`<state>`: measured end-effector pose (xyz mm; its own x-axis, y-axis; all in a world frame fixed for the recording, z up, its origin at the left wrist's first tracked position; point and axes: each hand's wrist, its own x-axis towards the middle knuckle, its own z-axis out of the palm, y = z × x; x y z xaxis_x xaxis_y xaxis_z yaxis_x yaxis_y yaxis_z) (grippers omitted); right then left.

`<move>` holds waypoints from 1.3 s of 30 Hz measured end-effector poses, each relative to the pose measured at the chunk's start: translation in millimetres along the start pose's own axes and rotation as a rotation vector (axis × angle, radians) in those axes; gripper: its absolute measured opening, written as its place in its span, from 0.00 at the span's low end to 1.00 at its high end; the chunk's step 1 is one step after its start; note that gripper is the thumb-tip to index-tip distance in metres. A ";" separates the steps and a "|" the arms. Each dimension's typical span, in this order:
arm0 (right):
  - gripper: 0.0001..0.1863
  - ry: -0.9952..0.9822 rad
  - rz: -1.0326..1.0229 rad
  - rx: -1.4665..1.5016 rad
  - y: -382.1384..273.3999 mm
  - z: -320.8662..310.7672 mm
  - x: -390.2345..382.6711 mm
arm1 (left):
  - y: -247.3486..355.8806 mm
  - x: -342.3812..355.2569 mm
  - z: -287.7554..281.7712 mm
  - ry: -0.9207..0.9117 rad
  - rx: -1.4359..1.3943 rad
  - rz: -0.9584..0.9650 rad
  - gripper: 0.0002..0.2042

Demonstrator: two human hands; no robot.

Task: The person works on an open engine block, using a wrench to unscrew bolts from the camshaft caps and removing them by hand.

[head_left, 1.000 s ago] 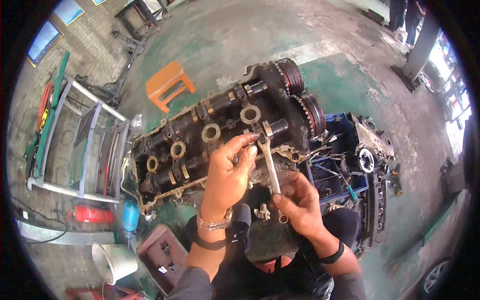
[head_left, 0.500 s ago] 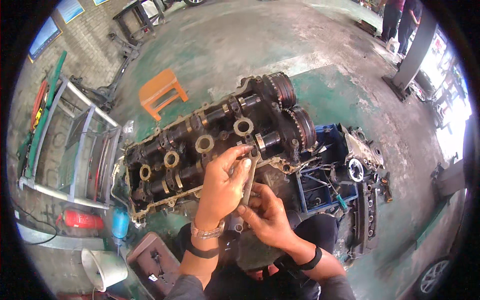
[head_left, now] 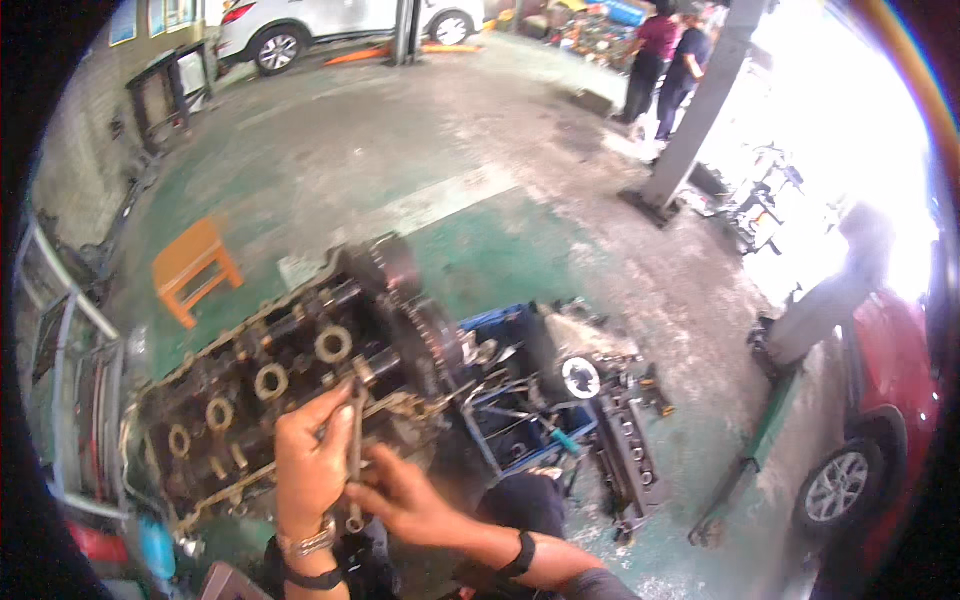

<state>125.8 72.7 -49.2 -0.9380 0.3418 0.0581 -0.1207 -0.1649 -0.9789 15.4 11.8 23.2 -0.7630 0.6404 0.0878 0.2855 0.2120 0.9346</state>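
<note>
A dark, oily engine cylinder head with camshafts, round pale-rimmed openings and toothed sprockets lies in front of me. My left hand is curled at the upper end of a steel combination wrench, its thumb and forefinger closed around it by a camshaft cap. My right hand grips the shank lower down, thumb pressed on it; the ring end points toward me. The bolt under the wrench's upper end is hidden by fingers and blur.
A blue tool box and long valve cover sit at the right. An orange stool stands behind the engine, a metal frame at left, lift posts, a red car at right. Two people stand at the back.
The view has swung up and to the right, so the engine and my hands sit lower and further left, and two cars now show. Both hands are still on the wrench.
</note>
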 end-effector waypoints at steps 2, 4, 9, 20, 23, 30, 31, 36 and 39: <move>0.20 -0.044 0.045 0.053 1.7 -0.5 0.6 | 4.5 -2.0 -0.7 0.003 0.022 0.043 0.13; 0.21 -0.040 0.063 0.086 6.0 0.3 0.5 | 5.4 -2.4 -1.0 0.017 0.083 0.093 0.13; 0.22 -0.049 0.094 0.134 15.1 4.0 4.3 | 3.2 -2.2 -0.1 -0.021 0.051 0.028 0.14; 0.16 0.046 0.000 0.045 -9.6 -13.0 -3.4 | 0.3 -1.8 3.2 0.029 0.046 0.095 0.12; 0.18 0.072 0.260 0.079 -17.7 -35.9 -6.5 | -7.3 1.7 6.8 0.051 0.004 0.198 0.13; 0.19 0.161 0.207 0.398 -32.6 -82.6 -10.7 | -16.3 -0.8 6.1 0.045 0.042 0.172 0.14; 0.19 0.119 0.187 0.372 -32.6 -82.6 -12.4 | -16.0 -0.4 6.3 0.044 0.040 0.184 0.13; 0.18 0.034 0.161 0.227 -28.4 -74.4 -16.0 | -11.8 0.7 4.2 0.011 0.051 0.180 0.13; 0.17 -0.019 0.191 0.227 -26.0 -69.8 -16.5 | -9.4 -0.5 3.0 -0.005 0.061 0.150 0.13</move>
<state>167.1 136.0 -38.4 -0.9565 0.2673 -0.1168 -0.0091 -0.4277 -0.9039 14.8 11.6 13.3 -0.7064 0.6718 0.2230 0.4310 0.1583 0.8883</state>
